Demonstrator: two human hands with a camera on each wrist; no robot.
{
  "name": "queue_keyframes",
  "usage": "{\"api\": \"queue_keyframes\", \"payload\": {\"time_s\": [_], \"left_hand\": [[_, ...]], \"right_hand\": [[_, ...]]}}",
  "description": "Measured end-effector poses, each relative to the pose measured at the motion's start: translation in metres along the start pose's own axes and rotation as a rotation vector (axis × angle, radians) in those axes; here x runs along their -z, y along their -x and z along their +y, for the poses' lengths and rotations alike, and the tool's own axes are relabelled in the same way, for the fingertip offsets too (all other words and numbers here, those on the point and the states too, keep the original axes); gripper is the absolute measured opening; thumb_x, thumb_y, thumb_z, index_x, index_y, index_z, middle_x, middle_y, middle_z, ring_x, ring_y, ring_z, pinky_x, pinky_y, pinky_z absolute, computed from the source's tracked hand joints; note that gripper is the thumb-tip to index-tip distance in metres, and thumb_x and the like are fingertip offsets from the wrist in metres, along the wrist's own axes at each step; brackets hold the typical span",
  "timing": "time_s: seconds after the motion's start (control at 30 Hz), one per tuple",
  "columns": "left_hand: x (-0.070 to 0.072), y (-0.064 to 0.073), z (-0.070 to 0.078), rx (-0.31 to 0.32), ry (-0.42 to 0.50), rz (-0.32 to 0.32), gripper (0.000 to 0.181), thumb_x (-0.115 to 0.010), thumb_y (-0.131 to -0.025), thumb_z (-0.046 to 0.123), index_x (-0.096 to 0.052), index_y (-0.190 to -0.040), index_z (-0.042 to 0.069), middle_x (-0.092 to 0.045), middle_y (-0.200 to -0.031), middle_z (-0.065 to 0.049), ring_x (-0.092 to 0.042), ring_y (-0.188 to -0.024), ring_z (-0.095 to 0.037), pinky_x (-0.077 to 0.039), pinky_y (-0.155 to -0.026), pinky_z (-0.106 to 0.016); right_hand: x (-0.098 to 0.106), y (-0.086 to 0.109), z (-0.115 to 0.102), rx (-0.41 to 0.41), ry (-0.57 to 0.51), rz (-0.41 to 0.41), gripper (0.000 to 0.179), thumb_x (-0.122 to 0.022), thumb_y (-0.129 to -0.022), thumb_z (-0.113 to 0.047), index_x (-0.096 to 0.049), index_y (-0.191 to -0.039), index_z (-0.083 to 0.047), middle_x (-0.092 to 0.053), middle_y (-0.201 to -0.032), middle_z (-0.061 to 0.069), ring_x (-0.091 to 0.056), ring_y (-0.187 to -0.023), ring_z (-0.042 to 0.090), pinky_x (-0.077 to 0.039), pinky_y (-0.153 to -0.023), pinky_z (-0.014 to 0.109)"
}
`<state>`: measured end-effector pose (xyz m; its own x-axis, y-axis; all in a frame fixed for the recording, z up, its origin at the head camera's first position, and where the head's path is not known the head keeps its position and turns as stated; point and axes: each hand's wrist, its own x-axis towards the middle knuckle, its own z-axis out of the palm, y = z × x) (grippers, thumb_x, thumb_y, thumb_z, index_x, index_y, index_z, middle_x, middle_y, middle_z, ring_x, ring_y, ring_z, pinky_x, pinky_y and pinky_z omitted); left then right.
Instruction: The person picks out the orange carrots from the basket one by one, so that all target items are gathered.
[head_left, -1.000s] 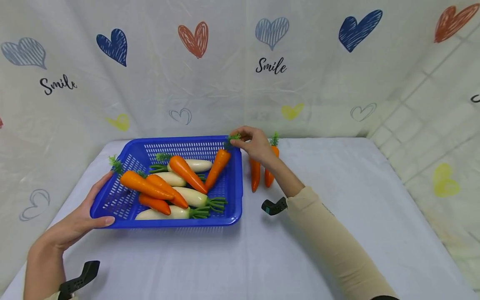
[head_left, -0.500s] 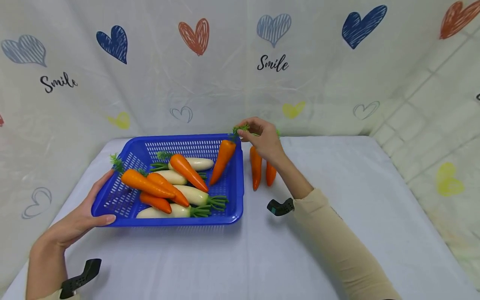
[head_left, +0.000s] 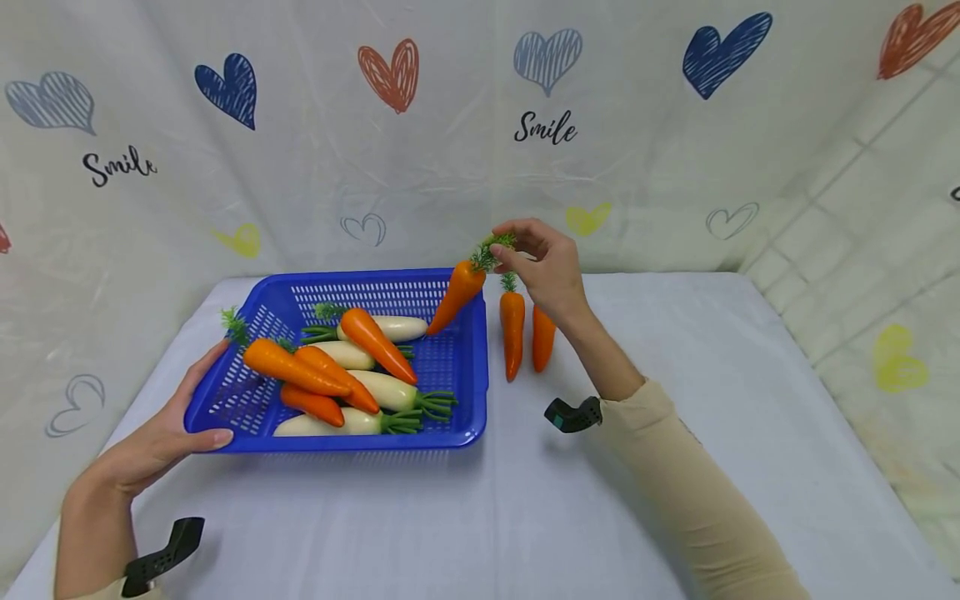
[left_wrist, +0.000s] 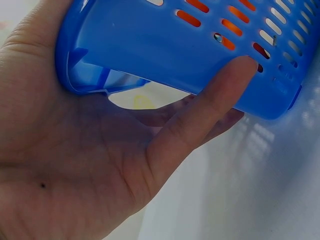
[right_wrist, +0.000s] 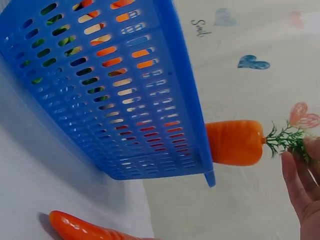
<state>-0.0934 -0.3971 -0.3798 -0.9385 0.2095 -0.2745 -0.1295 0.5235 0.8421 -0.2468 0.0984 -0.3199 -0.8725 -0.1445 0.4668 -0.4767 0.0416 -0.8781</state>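
Observation:
My right hand [head_left: 543, 262] pinches a carrot by its leafy green top, in the head view. This carrot [head_left: 459, 292] hangs tilted over the right end of a blue plastic basket [head_left: 337, 446], its tip pointing down inside. In the right wrist view the fingertips [right_wrist: 290, 167] hold the leaves, and the lower carrot is hidden behind the basket wall. My left hand [head_left: 161, 433] grips the basket's left end, thumb on the near rim. From the left wrist view, one finger [left_wrist: 215, 95] lies along the slotted wall.
Several carrots [head_left: 292, 368] and white radishes [head_left: 382, 392] lie in the basket. Two more carrots [head_left: 512, 333] rest on the white-covered table [head_left: 712, 375], right of the basket. A heart-printed curtain [head_left: 450, 167] hangs along the table's back edge.
My right hand has risen and moved right, lifting the carrot from among the others up to the basket's right rim. The left hand keeps its grip on the basket.

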Motion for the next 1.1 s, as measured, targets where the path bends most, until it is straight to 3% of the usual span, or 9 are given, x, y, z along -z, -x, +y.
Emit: {"api": "queue_keyframes", "payload": {"time_s": [0.27,0.4,0.63,0.77,0.93,1.1], "left_hand": [[0.0,-0.001,0.0,0.006,0.001,0.001,0.109,-0.066,-0.096,0.023,0.017,-0.158,0.057,0.004,-0.167,-0.035,-0.03,-0.137,-0.059,-0.052,-0.083,-0.018],[-0.001,-0.001,0.0,0.002,0.009,-0.002,0.108,-0.066,-0.096,0.022,0.016,-0.158,0.057,0.003,-0.167,-0.034,-0.032,-0.136,-0.057,-0.053,-0.084,-0.018],[0.0,-0.001,-0.001,0.013,0.014,0.0,0.108,-0.065,-0.097,0.023,0.016,-0.158,0.058,0.004,-0.167,-0.035,-0.032,-0.135,-0.057,-0.053,-0.083,-0.018],[0.0,-0.001,-0.002,0.017,0.002,-0.002,0.109,-0.066,-0.097,0.023,0.017,-0.157,0.059,0.005,-0.167,-0.035,-0.031,-0.135,-0.059,-0.053,-0.083,-0.019],[0.001,0.0,-0.003,0.021,-0.008,-0.009,0.109,-0.065,-0.097,0.024,0.018,-0.157,0.059,0.006,-0.167,-0.035,-0.031,-0.135,-0.059,-0.053,-0.083,-0.019],[0.001,-0.002,-0.002,0.015,0.002,-0.013,0.108,-0.065,-0.097,0.024,0.018,-0.157,0.059,0.005,-0.166,-0.034,-0.031,-0.135,-0.059,-0.053,-0.083,-0.018]], "right_hand": [[0.014,-0.001,-0.002,0.029,-0.038,0.035,0.024,-0.073,-0.096,-0.005,-0.072,-0.119,-0.001,-0.074,-0.103,-0.001,-0.073,-0.084,0.014,-0.063,-0.076,0.027],[0.023,-0.001,-0.001,0.033,-0.046,0.049,0.022,-0.073,-0.096,-0.006,-0.072,-0.117,-0.003,-0.074,-0.1,0.002,-0.073,-0.081,0.015,-0.063,-0.077,0.028],[0.034,-0.003,-0.005,0.066,-0.104,0.086,0.022,-0.072,-0.095,0.0,-0.069,-0.116,0.005,-0.073,-0.095,0.001,-0.07,-0.08,0.017,-0.063,-0.076,0.028],[0.039,-0.002,-0.009,0.065,-0.13,0.091,0.02,-0.072,-0.095,0.0,-0.071,-0.115,0.0,-0.072,-0.098,0.004,-0.069,-0.08,0.018,-0.063,-0.077,0.028],[0.045,0.0,-0.012,0.07,-0.14,0.119,0.021,-0.07,-0.095,0.004,-0.069,-0.116,0.005,-0.072,-0.095,0.0,-0.067,-0.078,0.017,-0.063,-0.077,0.027],[0.052,-0.001,-0.016,0.075,-0.151,0.167,0.02,-0.07,-0.094,0.005,-0.07,-0.114,0.001,-0.072,-0.095,-0.002,-0.068,-0.08,0.017,-0.063,-0.077,0.027]]}}
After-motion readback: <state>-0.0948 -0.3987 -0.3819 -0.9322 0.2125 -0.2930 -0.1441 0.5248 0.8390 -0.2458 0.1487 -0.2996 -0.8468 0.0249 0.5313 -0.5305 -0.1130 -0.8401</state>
